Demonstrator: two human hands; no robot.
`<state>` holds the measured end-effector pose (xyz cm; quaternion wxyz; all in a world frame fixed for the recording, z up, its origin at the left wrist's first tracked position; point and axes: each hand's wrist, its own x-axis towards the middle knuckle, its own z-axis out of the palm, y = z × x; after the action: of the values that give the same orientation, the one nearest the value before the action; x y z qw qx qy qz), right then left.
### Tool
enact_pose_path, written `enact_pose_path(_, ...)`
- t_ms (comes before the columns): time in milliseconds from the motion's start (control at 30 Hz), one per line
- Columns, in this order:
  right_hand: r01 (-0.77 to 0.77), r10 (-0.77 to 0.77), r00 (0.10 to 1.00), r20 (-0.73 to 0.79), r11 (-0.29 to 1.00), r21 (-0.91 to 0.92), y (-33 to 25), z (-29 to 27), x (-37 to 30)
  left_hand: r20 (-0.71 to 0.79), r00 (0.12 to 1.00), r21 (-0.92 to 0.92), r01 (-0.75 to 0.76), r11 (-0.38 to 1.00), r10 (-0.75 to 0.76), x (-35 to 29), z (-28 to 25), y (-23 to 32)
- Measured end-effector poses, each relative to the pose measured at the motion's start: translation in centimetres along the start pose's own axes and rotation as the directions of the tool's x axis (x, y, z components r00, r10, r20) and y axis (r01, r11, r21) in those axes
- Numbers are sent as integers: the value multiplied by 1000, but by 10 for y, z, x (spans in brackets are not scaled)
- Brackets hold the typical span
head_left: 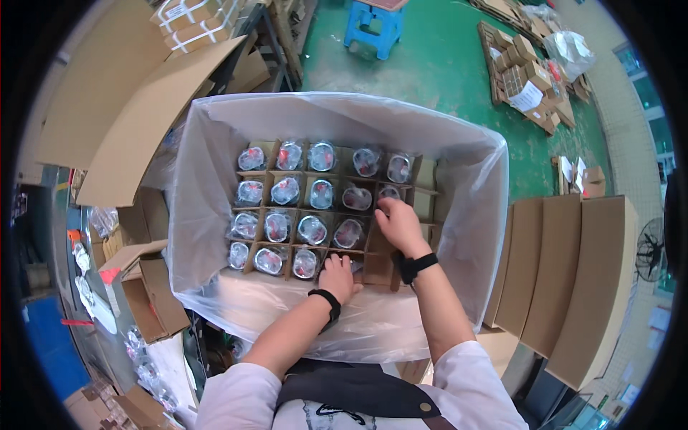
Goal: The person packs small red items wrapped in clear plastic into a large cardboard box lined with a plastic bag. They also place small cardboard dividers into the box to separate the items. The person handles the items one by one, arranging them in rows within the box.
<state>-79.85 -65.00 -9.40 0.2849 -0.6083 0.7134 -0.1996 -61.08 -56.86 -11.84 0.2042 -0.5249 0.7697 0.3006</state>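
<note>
Wrapped parts [312,229] fill most divider [378,269] cells, centre frame. Nearest, the left hand [340,276] dips slightly spread fingers, grip hidden; farther, the right hand [401,226] curls fingers at a part, hold unclear. Cells toward frame right show none.

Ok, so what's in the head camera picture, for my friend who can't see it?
A person's left hand and right hand reach into a big plastic-lined box, where clear-wrapped things sit in rows between cardboard dividers. Beyond it are a blue stool and green floor.
</note>
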Motion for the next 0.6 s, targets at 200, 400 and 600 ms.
enact_pose_path(200,198,-307,940,-150,847,-493,-19,54,99,4,868,-457,-440,773,496,-96,-45,-57)
enact_pose_path(400,165,90,904,417,828,-536,-61,41,142,-479,875,-703,-340,625,-63,-298,-56,-187)
enact_pose_path(600,-114,36,955,294,961,251,-93,-61,89,-174,182,-967,157,203,-968,-491,90,-355)
